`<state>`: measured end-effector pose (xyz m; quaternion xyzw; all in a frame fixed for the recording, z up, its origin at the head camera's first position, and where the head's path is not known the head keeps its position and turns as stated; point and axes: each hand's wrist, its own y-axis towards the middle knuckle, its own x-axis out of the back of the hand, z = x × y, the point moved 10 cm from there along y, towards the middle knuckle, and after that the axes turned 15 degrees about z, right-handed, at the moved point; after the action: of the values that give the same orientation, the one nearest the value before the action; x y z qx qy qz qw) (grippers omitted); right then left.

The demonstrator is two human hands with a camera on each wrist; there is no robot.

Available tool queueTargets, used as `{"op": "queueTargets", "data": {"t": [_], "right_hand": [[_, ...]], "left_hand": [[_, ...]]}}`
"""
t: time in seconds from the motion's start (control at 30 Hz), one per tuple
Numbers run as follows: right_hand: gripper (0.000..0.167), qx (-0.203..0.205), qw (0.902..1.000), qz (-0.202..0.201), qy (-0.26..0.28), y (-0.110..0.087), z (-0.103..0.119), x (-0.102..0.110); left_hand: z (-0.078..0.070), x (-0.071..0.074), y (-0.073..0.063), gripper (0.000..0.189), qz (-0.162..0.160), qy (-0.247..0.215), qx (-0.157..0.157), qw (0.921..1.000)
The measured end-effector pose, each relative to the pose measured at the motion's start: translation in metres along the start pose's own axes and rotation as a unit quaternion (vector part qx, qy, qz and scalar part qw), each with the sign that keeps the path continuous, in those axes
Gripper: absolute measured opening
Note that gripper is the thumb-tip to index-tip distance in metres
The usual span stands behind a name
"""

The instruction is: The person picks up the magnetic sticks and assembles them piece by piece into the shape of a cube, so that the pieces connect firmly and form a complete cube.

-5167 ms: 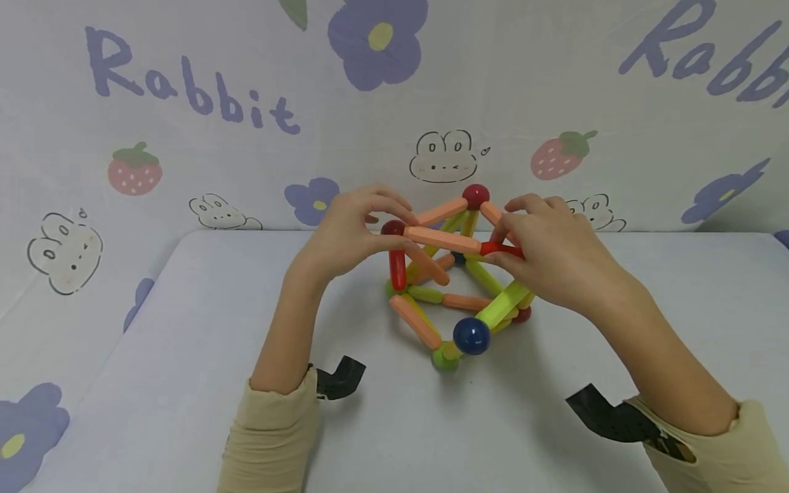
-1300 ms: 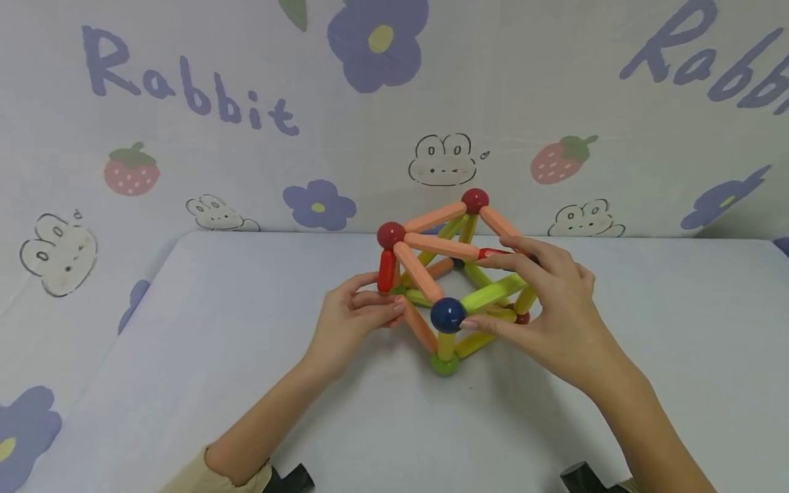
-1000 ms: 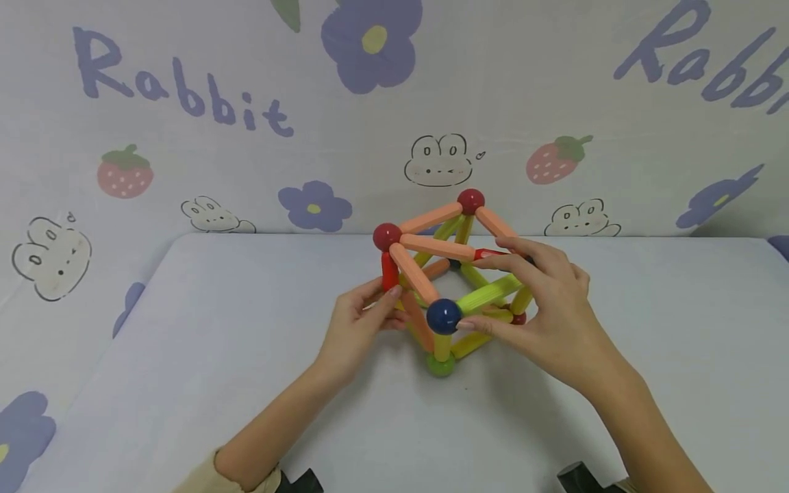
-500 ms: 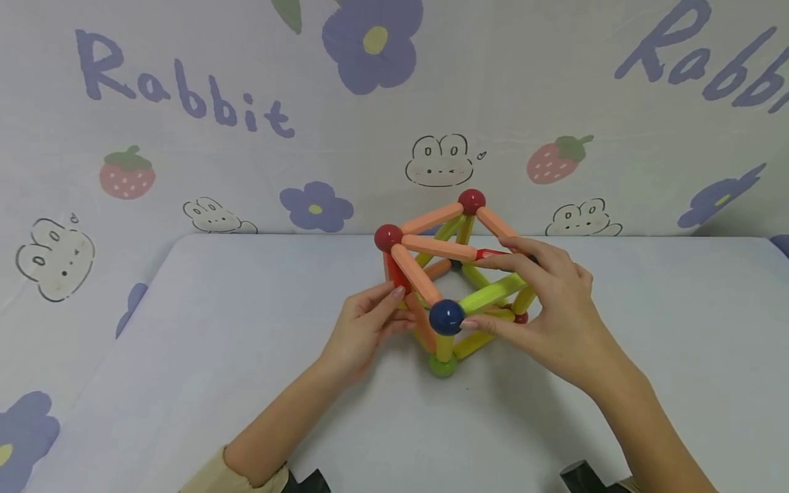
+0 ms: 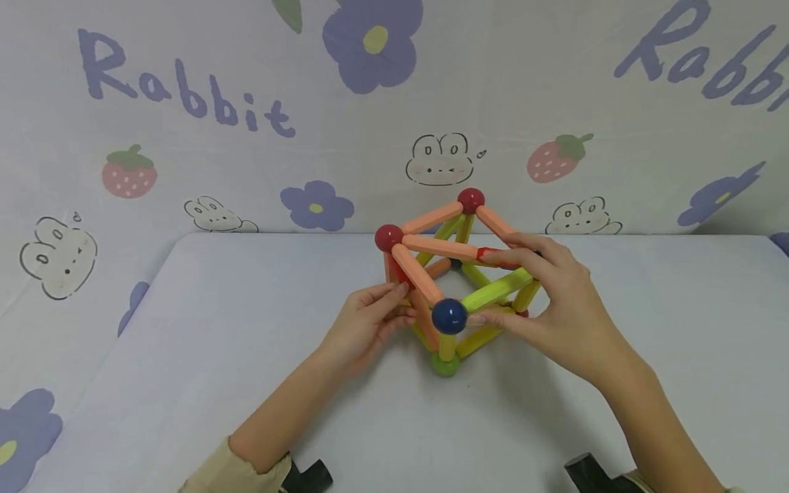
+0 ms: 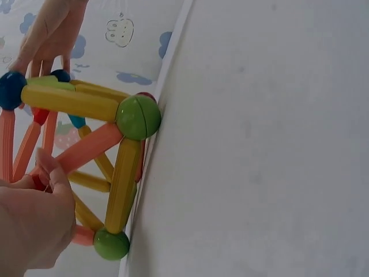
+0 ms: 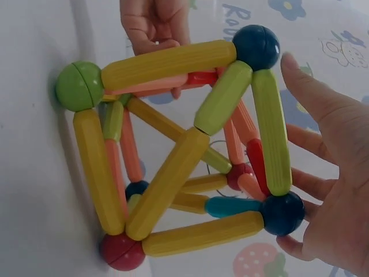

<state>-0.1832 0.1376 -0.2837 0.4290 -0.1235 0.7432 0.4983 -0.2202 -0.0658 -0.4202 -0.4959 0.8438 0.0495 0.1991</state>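
Observation:
A cube-like frame of magnetic building sticks and balls [image 5: 448,317] stands on the table in the head view. My left hand [image 5: 364,329] is at its left side, thumb and fingertips pinching a red stick [image 5: 401,272]. In the left wrist view that red stick meets an orange stick [image 6: 92,147] slanting to a green ball [image 6: 138,117]. My right hand [image 5: 564,301] holds the frame's upper right side, thumb by the front blue ball [image 7: 257,47], other fingers around the second blue ball [image 7: 282,213]. A lime stick [image 7: 272,133] runs between those balls.
The white table [image 5: 185,356] ends at a back edge behind the frame. A cloth [image 5: 216,164] printed with rabbits, flowers and strawberries hangs there. Black wrist-camera mounts [image 5: 311,476] poke out by both sleeves.
The front blue ball now joins an orange stick, and both hands are lower than at first. My left hand has brought the red stick inward, tilting it; my right hand has shifted slightly right.

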Motion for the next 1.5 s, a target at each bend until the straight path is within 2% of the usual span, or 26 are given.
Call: {"op": "queueTargets", "data": {"t": [0.2,0.37,0.43,0.5,0.57,0.67,0.73,0.8,0.87,0.97,1.1,1.2,1.3,1.37,1.5], "right_hand": [[0.050,-0.050,0.9985,-0.015,0.012,-0.001,-0.018,0.015],[0.042,-0.075,0.9969,-0.025,0.002,-0.003,-0.032,0.022],[0.042,-0.089,0.9958,-0.024,-0.005,-0.004,-0.038,0.022],[0.042,-0.105,0.9942,-0.021,-0.008,-0.004,-0.044,0.022],[0.042,-0.122,0.9923,-0.019,-0.006,-0.005,-0.049,0.022],[0.040,-0.149,0.9886,-0.020,0.005,-0.007,-0.055,0.023],[0.040,-0.167,0.9856,-0.023,0.016,-0.008,-0.058,0.023],[0.042,-0.180,0.9828,-0.026,0.030,-0.009,-0.060,0.023],[0.043,-0.187,0.9807,-0.033,0.048,-0.010,-0.063,0.024],[0.043,-0.181,0.9797,-0.051,0.071,-0.010,-0.066,0.025],[0.039,-0.153,0.9779,-0.069,0.125,-0.007,-0.072,0.022],[0.041,-0.140,0.9734,-0.065,0.169,-0.005,-0.079,0.016],[0.045,-0.134,0.9692,-0.051,0.200,-0.003,-0.084,0.010],[0.047,-0.126,0.9680,-0.038,0.214,0.000,-0.085,0.005],[0.052,-0.113,0.9641,-0.012,0.240,0.006,-0.084,-0.004]], "left_hand": [[-0.002,0.003,0.001,0.039,0.019,0.006,0.005,0.9998],[-0.003,0.002,0.003,0.037,0.028,0.017,0.001,0.9995],[-0.006,0.002,0.003,0.036,0.035,0.039,0.000,0.9986],[-0.011,0.005,0.003,0.034,0.034,0.089,-0.001,0.9954],[-0.021,0.012,0.001,0.030,0.016,0.158,-0.014,0.9873],[-0.036,0.029,-0.003,0.029,-0.042,0.267,-0.031,0.9623],[-0.039,0.037,-0.005,0.036,-0.057,0.309,-0.022,0.9491],[-0.034,0.038,-0.003,0.046,-0.029,0.331,0.003,0.9431],[-0.027,0.036,0.000,0.053,0.021,0.345,0.026,0.9379],[-0.022,0.030,0.000,0.047,0.086,0.360,0.038,0.9281],[-0.019,0.016,-0.003,0.031,0.143,0.398,0.038,0.9052],[-0.012,0.000,-0.006,0.030,0.188,0.410,0.051,0.8910],[-0.008,-0.012,-0.008,0.034,0.209,0.413,0.064,0.8843],[-0.006,-0.014,-0.010,0.035,0.208,0.416,0.072,0.8822],[-0.008,-0.018,-0.011,0.034,0.204,0.433,0.065,0.8754]]}}
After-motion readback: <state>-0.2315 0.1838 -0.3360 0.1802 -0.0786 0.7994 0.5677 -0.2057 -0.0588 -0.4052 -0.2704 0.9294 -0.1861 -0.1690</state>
